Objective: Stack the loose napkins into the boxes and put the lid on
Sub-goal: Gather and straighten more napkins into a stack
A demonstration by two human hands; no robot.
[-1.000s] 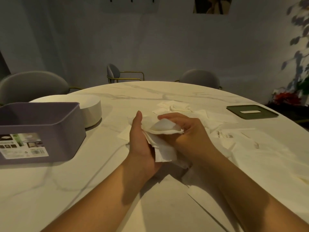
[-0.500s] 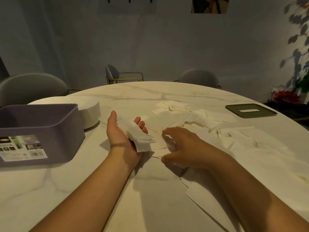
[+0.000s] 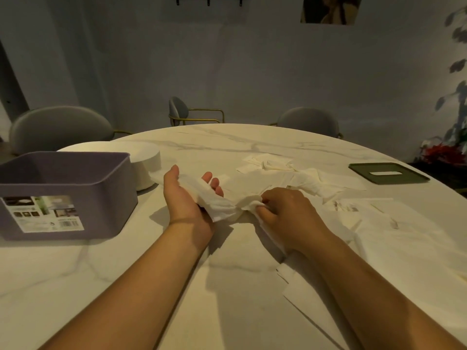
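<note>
Dim blue-grey wall (image 3: 252,72), grey chairs (image 3: 58,127), round marble table (image 3: 227,145), leaf shadows (image 3: 457,64) at right

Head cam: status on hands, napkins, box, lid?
Left hand open, palm up, carrying napkin stack. Right hand pinches crumpled napkin beside it. Purple box lidless; green lid lies far right. Loose napkins litter table; nothing between hands and box.

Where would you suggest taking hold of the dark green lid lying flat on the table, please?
Probably by its near long edge, coming in from the person's side with the right hand, which now pinches a napkin. The lid lies flat and thin on the table, so a top-down grasp has little to close on; fingers sliding under the rim, thumb on top, should lift it.
</note>
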